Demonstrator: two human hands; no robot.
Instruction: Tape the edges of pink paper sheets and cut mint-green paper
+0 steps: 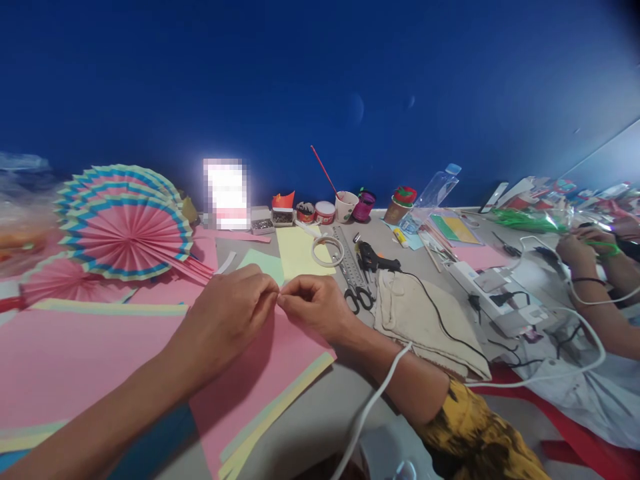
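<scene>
My left hand (pixel 234 313) and my right hand (pixel 315 307) meet in the middle, thumbs and forefingers pinched together at the tips. Between them they grip the upper edge of a pink paper sheet (pixel 265 380), which has pale green and yellow strips along its lower right edge. Fingers cover the pinched part of the sheet. To the left, under my left forearm, lies another pink sheet (pixel 100 360) bordered in the same pale colours. Just beyond my fingertips are a green paper (pixel 263 265) and a pale yellow paper (pixel 300 250).
Pleated paper fans (pixel 127 230) stand at left. Behind my right hand are a tape roll (pixel 327 251), metal ruler (pixel 349 257), black-handled scissors (pixel 360 300) and glue gun (pixel 377 259) on a folded cloth (pixel 420 313). A white cable (pixel 373 403) crosses my right forearm. A co-worker's hands (pixel 583 250) are at right.
</scene>
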